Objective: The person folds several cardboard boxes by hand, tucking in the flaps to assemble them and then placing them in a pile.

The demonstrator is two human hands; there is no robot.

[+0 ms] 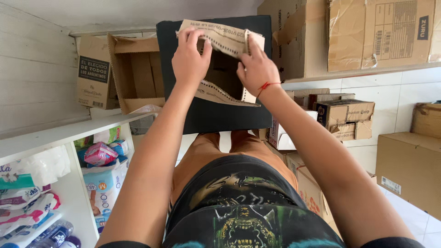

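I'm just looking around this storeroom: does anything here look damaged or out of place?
Yes. The black box has a ragged opening torn in its front. The left hand and right hand grip the perforated cardboard flap, bent up and creased. Beside it, an open brown carton lies on its side on the white shelf.

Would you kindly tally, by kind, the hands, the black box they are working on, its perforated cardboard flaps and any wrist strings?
Hands: 2 (left hand, right hand, both gripping the upper flap)
Black box: 1
Perforated flaps: 2 (upper flap, lower flap)
Red wrist string: 1
Total: 6
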